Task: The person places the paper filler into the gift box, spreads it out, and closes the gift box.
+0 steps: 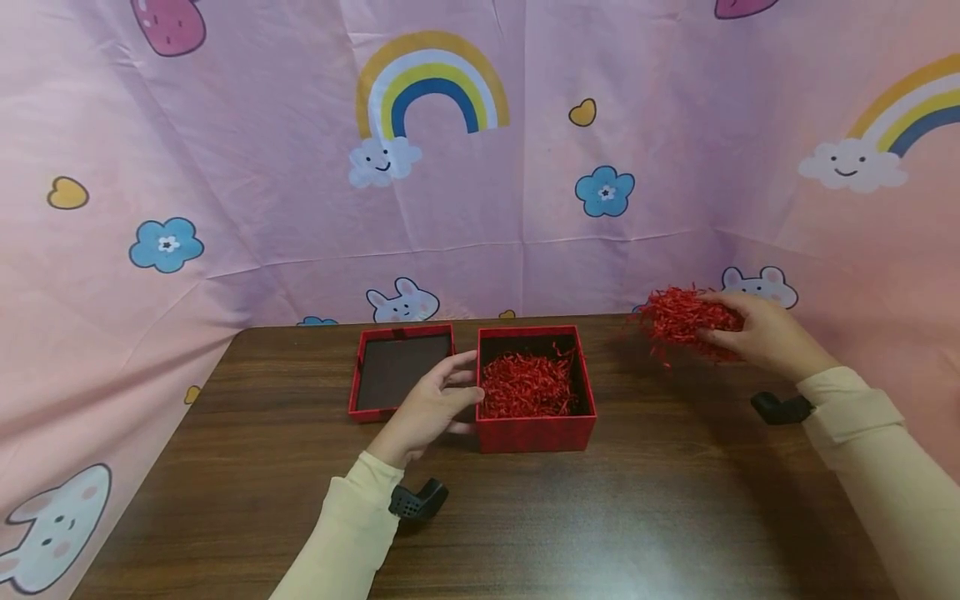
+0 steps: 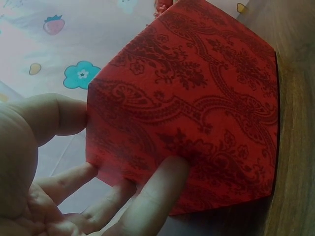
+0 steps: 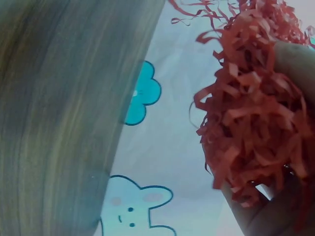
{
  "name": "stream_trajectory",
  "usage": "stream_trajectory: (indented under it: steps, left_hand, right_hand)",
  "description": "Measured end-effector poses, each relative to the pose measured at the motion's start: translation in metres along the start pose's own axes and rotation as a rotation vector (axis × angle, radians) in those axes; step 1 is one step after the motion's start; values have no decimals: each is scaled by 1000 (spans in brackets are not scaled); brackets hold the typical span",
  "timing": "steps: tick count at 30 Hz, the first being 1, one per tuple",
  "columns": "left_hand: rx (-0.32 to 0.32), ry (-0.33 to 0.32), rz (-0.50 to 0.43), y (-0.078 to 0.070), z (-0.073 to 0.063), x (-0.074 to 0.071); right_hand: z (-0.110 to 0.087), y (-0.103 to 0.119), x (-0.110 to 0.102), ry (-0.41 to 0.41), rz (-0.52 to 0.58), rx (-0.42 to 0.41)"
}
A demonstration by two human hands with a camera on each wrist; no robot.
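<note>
An open red box (image 1: 536,433) stands on the table, holding a bed of red shredded paper (image 1: 528,385). My left hand (image 1: 431,404) touches the box's left side, its thumb near the top edge and its fingers spread along the wall. Seen in the left wrist view, that box wall (image 2: 197,108) has a dark paisley pattern, with the fingertips against it. Off to the right, my right hand (image 1: 772,332) grips a loose clump of red shredded paper (image 1: 678,317) above the table. Thin strands hang from this clump (image 3: 256,113) in the right wrist view.
Behind my left hand, a red-rimmed lid (image 1: 397,371) lies with its dark inside facing up, close to the box's left. The brown wooden table (image 1: 645,508) ends at a pink printed cloth (image 1: 465,200) hanging behind and at both sides.
</note>
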State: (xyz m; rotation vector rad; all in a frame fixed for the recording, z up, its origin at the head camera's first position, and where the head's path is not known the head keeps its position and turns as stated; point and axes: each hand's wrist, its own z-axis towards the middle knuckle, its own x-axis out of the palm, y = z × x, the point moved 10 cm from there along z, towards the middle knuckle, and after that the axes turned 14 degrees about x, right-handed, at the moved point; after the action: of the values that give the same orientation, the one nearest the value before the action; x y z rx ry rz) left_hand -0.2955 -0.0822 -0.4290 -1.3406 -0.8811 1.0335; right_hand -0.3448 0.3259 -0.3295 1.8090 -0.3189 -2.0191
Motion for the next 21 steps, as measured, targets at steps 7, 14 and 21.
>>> stream_trajectory:
  steps: [7,14,21]
  left_hand:
    - [0,-1,0,0,-1,0]
    - [8,6,-10,1,-1,1]
    - [13,-8,-4,0,-1,0]
  right_hand:
    - [-4,11,-6,3,2,-2]
    - [-3,18,-17,-39,-13,-10]
    - [-6,37,-34,-143,-51,-128]
